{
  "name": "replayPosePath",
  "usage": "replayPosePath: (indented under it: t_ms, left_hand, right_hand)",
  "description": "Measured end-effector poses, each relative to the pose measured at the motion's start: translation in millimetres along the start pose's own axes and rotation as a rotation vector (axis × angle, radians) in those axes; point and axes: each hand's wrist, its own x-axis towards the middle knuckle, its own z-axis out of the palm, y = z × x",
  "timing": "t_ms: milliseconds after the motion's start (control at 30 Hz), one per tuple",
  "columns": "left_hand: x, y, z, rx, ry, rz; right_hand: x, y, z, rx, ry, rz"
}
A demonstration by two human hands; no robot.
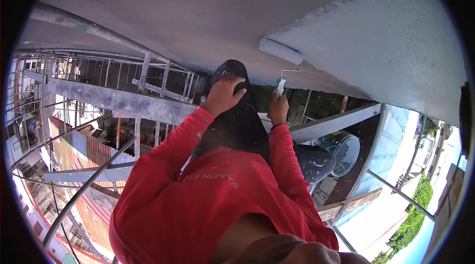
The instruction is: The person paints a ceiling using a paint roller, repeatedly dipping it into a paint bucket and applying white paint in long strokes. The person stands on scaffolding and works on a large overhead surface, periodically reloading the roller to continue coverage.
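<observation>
In my right hand is the handle of a paint roller; the fingers are closed round its grip. The white roller sleeve lies against the wall, at the lower left border of a fresh pale paint patch. My left hand rests on my raised knee, its fingers laid over the black trouser cloth and holding nothing. Both arms are in red sleeves speckled with paint.
A clear-looking round bucket stands right of my leg. Scaffold tubes and a wide grey beam cross on the left, with a slanting brace on the right. Far below lie corrugated roofs, so the height is considerable.
</observation>
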Motion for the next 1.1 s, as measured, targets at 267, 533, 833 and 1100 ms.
replayPosePath:
  t_ms: [267, 533, 833, 1100]
  left_hand:
    - [18, 21, 83, -0.303, -0.178, -0.285]
    - [34, 80, 104, -0.951, -0.369, -0.461]
    - [67, 161, 59, -0.987, -0.228, -0.114]
    - [94, 245, 10, -1.16, -0.198, 0.041]
  right_hand:
    - [-6, -18, -14, 0.099, -0.054, 0.088]
    - [-46, -51, -71, 0.63, 0.056, -0.057]
    - [-49, -107, -135, 0.683, 0.273, -0.303]
    - [-50, -164, -212, 0.979, 0.348, -0.395]
